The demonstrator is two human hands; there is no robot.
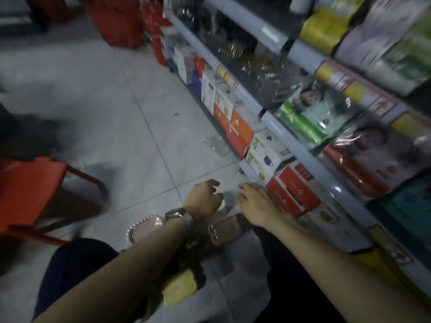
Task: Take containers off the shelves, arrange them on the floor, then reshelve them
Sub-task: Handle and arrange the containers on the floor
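The frame is blurred. My left hand (206,198), with a watch on the wrist, curls around a pale, see-through container (223,206) standing on the floor tiles. My right hand (254,203) lies palm down against the container's right side, though blur hides its grip. Closer to me on the floor stand a brown-lidded container (224,231) and a yellow-lidded container (179,287), partly hidden by my left forearm. A pink ridged plate (142,229) lies left of my left wrist. The grey shelves (303,145) run along the right.
Boxed goods (238,131) fill the bottom shelf, with glassware and packaged goods on the shelves above. A clear glass tray (215,145) lies on the floor by the shelf foot. A red chair (35,190) stands at the left, red boxes at the far end.
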